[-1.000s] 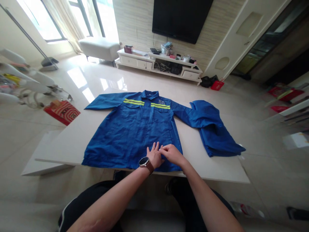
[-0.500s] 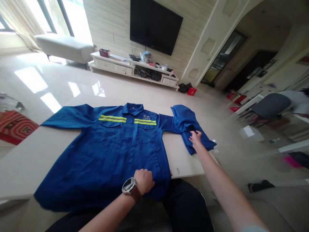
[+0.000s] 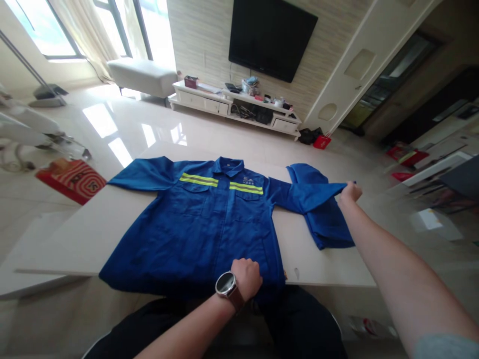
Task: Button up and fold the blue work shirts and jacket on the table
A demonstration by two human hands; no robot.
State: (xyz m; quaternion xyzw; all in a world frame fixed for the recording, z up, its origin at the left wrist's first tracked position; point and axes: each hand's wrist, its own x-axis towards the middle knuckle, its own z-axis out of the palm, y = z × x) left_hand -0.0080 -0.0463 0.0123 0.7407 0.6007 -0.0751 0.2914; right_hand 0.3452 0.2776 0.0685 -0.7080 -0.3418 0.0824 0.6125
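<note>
A blue work jacket [image 3: 194, 229] with yellow-and-grey reflective stripes lies front up on the white table [image 3: 67, 234], its collar at the far side and its hem at the near edge. My left hand [image 3: 247, 276], with a watch on its wrist, is closed on the jacket near the hem; its fingertips are hidden. My right hand [image 3: 351, 192] grips the cuff end of the sleeve [image 3: 314, 195] on the right and holds it stretched outward. Under that sleeve sits a folded pile of blue cloth [image 3: 329, 229], partly covered by it.
A red patterned bag [image 3: 73, 182] stands by the table's left side. Beyond the table are a low white TV cabinet [image 3: 202, 102], a wall television [image 3: 271, 37] and a pale bench [image 3: 142, 77]. My dark-trousered legs are beneath the near edge.
My right hand has moved outward to the right, drawing the sleeve straight over the folded pile. My left hand stays on the jacket's lower part. The view has turned left.
</note>
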